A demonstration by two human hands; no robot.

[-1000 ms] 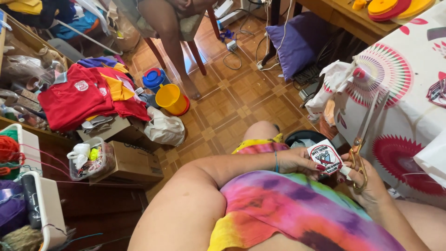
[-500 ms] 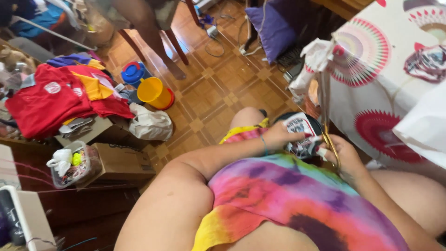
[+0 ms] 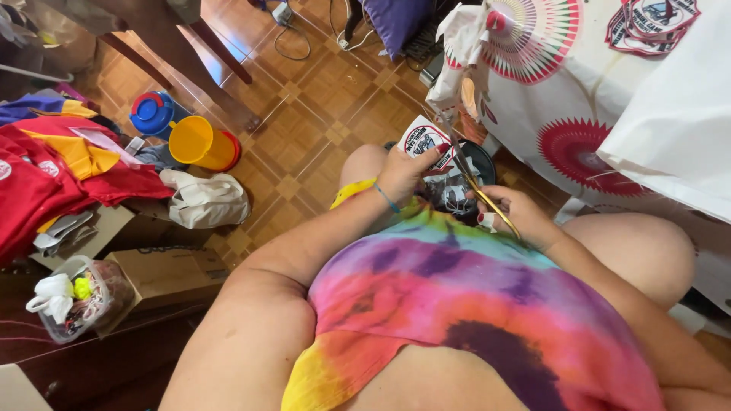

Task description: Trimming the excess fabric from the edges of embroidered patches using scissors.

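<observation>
Here the left hand (image 3: pixel 402 171) pinches a printed patch (image 3: pixel 423 139) above the lap while the right hand (image 3: pixel 512 215), closed on scissors (image 3: pixel 476 185), should cut slowly, following its edge.

A white printed patch (image 3: pixel 426 141) with red-black emblem sits above the lap; a brown cardboard box (image 3: pixel 164 272) lies on the floor at left.
</observation>
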